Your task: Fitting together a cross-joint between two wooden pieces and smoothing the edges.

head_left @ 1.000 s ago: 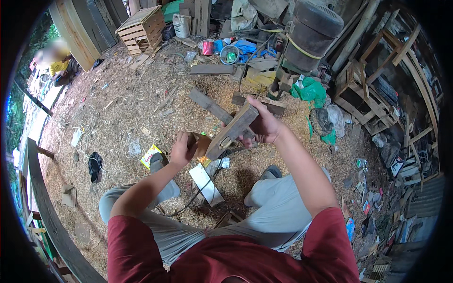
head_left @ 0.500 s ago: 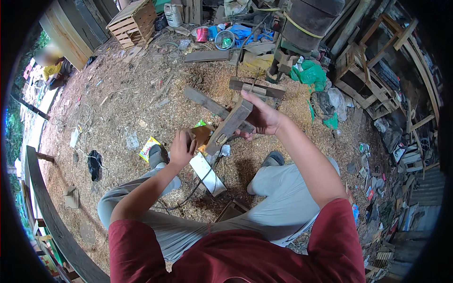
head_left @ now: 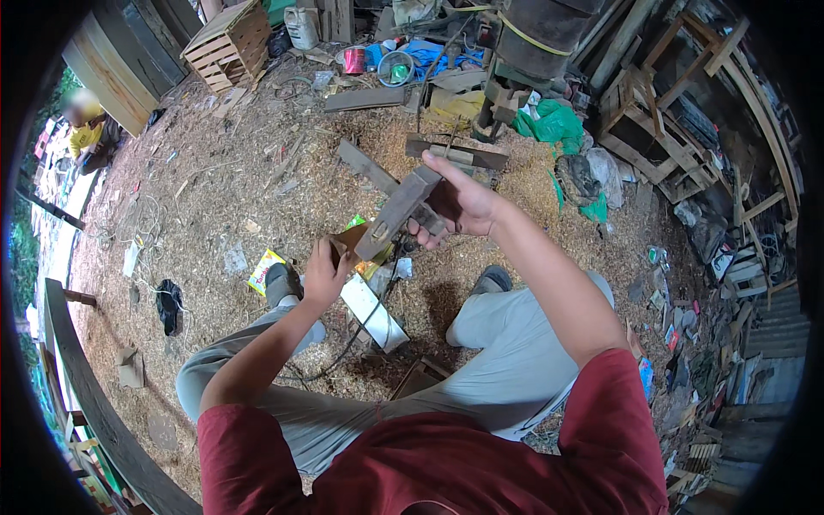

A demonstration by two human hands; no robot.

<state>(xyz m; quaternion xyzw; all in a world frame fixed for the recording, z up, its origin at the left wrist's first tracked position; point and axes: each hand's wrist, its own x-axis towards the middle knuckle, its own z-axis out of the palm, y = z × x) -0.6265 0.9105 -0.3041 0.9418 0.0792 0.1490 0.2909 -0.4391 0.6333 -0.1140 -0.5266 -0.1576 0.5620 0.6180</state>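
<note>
Fingers of the left hand [head_left: 322, 273] are curled tight round a small brown block [head_left: 346, 243], pressed against the low end of a grey wooden bar [head_left: 396, 212]. That bar slants up to the right, held above the sawdust floor [head_left: 197, 215] in front of the knees. Over on the right hand [head_left: 459, 204], fingers wrap the bar's upper end, thumb stretched on top. Beneath lies a pale board [head_left: 373, 311].

One head-worn fisheye camera looks steeply down, close over the sawdust floor [head_left: 215, 172].
</note>
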